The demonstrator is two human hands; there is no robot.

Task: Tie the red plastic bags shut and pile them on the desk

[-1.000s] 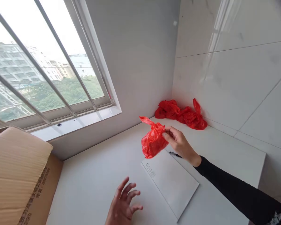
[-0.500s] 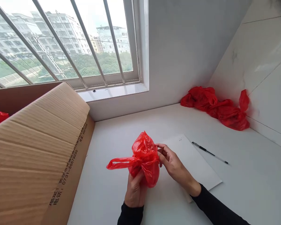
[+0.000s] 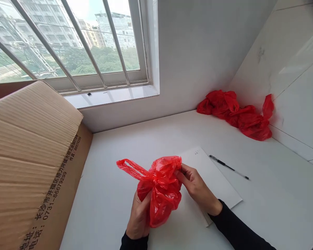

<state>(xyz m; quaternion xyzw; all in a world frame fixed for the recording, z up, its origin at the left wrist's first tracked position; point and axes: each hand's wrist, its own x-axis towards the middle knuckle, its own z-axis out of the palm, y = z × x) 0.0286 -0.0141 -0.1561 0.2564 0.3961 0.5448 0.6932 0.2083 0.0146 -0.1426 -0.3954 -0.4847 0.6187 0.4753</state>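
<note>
A red plastic bag (image 3: 163, 199), knotted near its middle with a handle loop sticking out to the left, is held up over the white table. Whatever it contains is hidden by the film. My left hand (image 3: 138, 216) is closed around its lower left side, the thumb lying on the front. On the other side, my right hand (image 3: 191, 180) pinches the bag's upper right edge between thumb and fingers. Under the right forearm lies a white pad of paper (image 3: 214, 177) with small marks near its top edge.
A black pen (image 3: 229, 167) lies right of the pad. Crumpled red plastic bags (image 3: 237, 114) are heaped in the back right corner against the walls. At left stands a large cardboard box (image 3: 33, 156) with printed text. Behind is a barred window with a sill (image 3: 112, 96).
The bag has turned, so its loop now points up and left. My right hand has closed on its upper right edge. The view has shifted slightly.
</note>
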